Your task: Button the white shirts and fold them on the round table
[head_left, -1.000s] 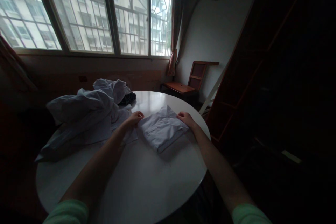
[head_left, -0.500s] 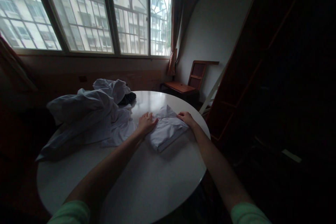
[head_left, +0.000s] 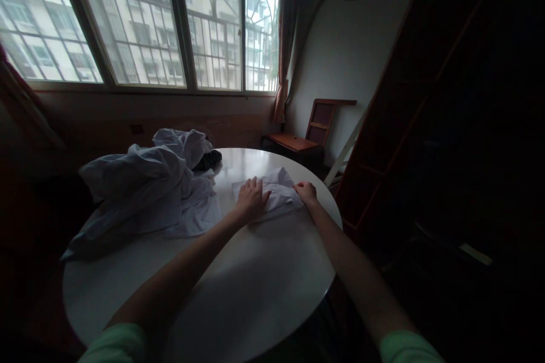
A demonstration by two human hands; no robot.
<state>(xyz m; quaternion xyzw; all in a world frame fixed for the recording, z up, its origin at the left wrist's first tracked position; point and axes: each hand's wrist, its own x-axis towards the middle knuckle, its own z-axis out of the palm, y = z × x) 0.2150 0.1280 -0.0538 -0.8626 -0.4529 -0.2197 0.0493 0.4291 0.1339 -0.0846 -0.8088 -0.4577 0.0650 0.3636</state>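
A folded white shirt (head_left: 279,193) lies on the far right part of the round white table (head_left: 238,289). My left hand (head_left: 252,199) rests flat on the shirt's left half, fingers spread, pressing it down. At the shirt's right edge my right hand (head_left: 305,191) has its fingers curled onto the cloth. Much of the shirt is hidden under the two hands.
A heap of unfolded white clothes (head_left: 145,187) covers the table's left side, with a dark item (head_left: 208,160) behind it. A wooden chair (head_left: 309,133) stands beyond the table by the wall. A dark wooden cabinet (head_left: 447,125) fills the right. Windows (head_left: 140,22) run along the back.
The folded shirt has slid away from me toward the table's far edge. My left hand moved from the shirt's left corner onto its top and now lies flat; my right hand followed at the right edge.
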